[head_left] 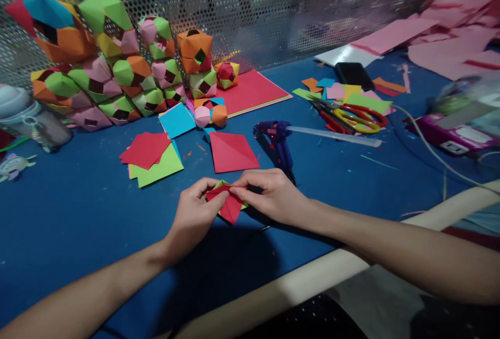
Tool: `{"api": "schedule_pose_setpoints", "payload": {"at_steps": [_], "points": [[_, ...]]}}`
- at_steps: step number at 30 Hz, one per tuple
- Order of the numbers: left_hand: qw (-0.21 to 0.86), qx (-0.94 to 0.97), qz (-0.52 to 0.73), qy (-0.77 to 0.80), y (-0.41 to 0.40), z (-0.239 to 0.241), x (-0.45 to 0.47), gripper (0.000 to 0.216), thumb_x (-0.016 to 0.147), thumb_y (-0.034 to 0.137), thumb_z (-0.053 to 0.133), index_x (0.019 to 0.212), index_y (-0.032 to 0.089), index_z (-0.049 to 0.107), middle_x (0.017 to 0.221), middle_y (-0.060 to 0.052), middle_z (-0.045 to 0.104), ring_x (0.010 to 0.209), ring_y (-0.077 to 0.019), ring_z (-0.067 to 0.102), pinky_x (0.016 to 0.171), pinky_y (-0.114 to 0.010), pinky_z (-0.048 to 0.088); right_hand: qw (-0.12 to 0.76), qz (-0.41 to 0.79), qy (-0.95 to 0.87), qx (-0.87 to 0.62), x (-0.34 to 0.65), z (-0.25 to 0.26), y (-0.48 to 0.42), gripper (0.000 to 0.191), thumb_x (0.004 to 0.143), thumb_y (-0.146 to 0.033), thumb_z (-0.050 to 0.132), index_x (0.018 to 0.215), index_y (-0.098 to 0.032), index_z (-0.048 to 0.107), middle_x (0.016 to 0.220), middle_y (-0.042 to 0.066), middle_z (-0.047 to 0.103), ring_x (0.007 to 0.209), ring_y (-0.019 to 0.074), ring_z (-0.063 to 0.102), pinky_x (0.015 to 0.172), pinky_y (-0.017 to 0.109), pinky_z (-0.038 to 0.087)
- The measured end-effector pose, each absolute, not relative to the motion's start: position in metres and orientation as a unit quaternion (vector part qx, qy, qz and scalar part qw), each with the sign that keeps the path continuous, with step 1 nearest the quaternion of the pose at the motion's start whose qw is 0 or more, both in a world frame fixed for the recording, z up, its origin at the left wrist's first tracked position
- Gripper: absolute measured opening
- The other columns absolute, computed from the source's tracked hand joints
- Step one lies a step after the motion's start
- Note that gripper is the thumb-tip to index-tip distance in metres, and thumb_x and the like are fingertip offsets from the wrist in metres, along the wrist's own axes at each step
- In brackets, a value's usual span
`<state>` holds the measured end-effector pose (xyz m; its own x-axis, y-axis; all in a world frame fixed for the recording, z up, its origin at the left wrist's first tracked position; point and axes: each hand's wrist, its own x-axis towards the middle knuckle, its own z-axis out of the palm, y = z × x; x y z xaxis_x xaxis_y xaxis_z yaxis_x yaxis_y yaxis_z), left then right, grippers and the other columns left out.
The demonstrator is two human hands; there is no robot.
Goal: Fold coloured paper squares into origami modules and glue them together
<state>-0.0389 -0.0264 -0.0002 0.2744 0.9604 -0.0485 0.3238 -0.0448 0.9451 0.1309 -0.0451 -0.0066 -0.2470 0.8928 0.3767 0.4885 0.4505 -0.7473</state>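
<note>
From the head view, here are both hands at the near side of the blue table (97, 219): the left hand (192, 210) and the right hand (271, 193), thumbs and fingers closed in a pinch on either side of one folded paper piece (233, 210). And it's a bright one! Red across the front, creased, narrowing to a point toward the wearer, lime green peeking out behind. Just beyond sits a red paper sheet (233, 154), the blue hot-glue gun (280, 146) standing beside it.

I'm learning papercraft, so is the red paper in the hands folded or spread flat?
Folded: the red paper shows creases and angled faces between the left hand and right hand.
</note>
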Motion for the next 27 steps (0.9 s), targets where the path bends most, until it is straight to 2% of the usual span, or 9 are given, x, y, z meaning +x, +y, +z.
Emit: {"api": "schedule_pose_setpoints", "payload": {"at_steps": [4,8,11,14,17,20,24,27], "points": [[0.47,0.648,0.333,0.498,-0.025,0.001,-0.041,0.012,0.074,0.028,0.063,0.075,0.017,0.067,0.064,0.001,0.063,0.057,-0.0105,0.051,0.053,-0.02,0.04,0.397,0.246,-0.76,-0.453,0.133,0.001,-0.044,0.016,0.086,-0.023,0.054,0.082,-0.014,0.066,0.072,0.003,0.068,0.063,0.0114,0.06,0.059,0.023,0.045],[0.467,0.637,0.346,0.507,-0.014,0.002,-0.046,0.015,0.072,0.031,0.065,0.076,0.017,0.066,0.062,0.003,0.06,0.052,-0.0085,0.046,0.049,-0.02,0.035,0.381,0.155,-0.784,-0.465,0.157,0.027,-0.051,0.021,0.088,-0.031,0.052,0.086,-0.015,0.065,0.078,0.005,0.067,0.067,0.0129,0.06,0.062,0.025,0.044],[0.477,0.609,0.374,0.512,-0.002,0.002,-0.051,0.018,0.069,0.031,0.068,0.077,0.016,0.064,0.062,0.003,0.059,0.051,-0.0086,0.047,0.048,-0.019,0.033,0.291,0.106,-0.79,-0.528,0.19,0.045,-0.061,0.029,0.089,-0.04,0.048,0.073,-0.02,0.062,0.066,0.002,0.063,0.058,0.0125,0.055,0.056,0.026,0.039],[0.5,0.581,0.389,0.511,0.007,-0.002,-0.054,0.02,0.067,0.031,0.071,0.074,0.015,0.062,0.063,0.002,0.06,0.054,-0.0098,0.05,0.049,-0.02,0.035,0.176,0.045,-0.765,-0.617,0.22,0.045,-0.059,0.043,0.087,-0.05,0.045,0.058,-0.021,0.054,0.052,0.002,0.052,0.049,0.0137,0.046,0.049,0.028,0.03],[0.516,0.568,0.386,0.512,0.012,-0.008,-0.056,0.021,0.065,0.032,0.071,0.073,0.016,0.059,0.062,0.003,0.059,0.053,-0.0099,0.051,0.05,-0.02,0.036,0.095,0.021,-0.722,-0.685,0.232,0.03,-0.041,0.048,0.082,-0.061,0.047,0.056,-0.021,0.055,0.051,0.003,0.051,0.042,0.0129,0.041,0.045,0.027,0.025],[0.517,0.574,0.376,0.512,0.012,-0.01,-0.058,0.022,0.065,0.032,0.07,0.073,0.017,0.057,0.06,0.005,0.058,0.052,-0.0097,0.05,0.05,-0.02,0.035,0.122,0.039,-0.723,-0.679,0.229,0.016,-0.019,0.047,0.078,-0.064,0.05,0.066,-0.019,0.059,0.06,0.005,0.058,0.047,0.0141,0.048,0.046,0.026,0.03],[0.519,0.581,0.37,0.506,0.01,-0.007,-0.058,0.02,0.069,0.032,0.067,0.071,0.017,0.055,0.062,0.004,0.059,0.055,-0.0108,0.052,0.054,-0.021,0.038,0.205,0.116,-0.722,-0.65,0.22,0.005,0.0,0.037,0.082,-0.053,0.05,0.079,-0.017,0.06,0.073,0.006,0.064,0.06,0.0175,0.057,0.052,0.026,0.038],[0.515,0.587,0.366,0.506,0.009,-0.007,-0.058,0.018,0.071,0.032,0.065,0.071,0.016,0.055,0.061,0.004,0.059,0.054,-0.011,0.052,0.054,-0.021,0.037,0.25,0.146,-0.716,-0.636,0.218,-0.007,0.005,0.035,0.084,-0.046,0.045,0.072,-0.016,0.057,0.062,0.004,0.06,0.055,0.0174,0.054,0.047,0.026,0.036]]}}
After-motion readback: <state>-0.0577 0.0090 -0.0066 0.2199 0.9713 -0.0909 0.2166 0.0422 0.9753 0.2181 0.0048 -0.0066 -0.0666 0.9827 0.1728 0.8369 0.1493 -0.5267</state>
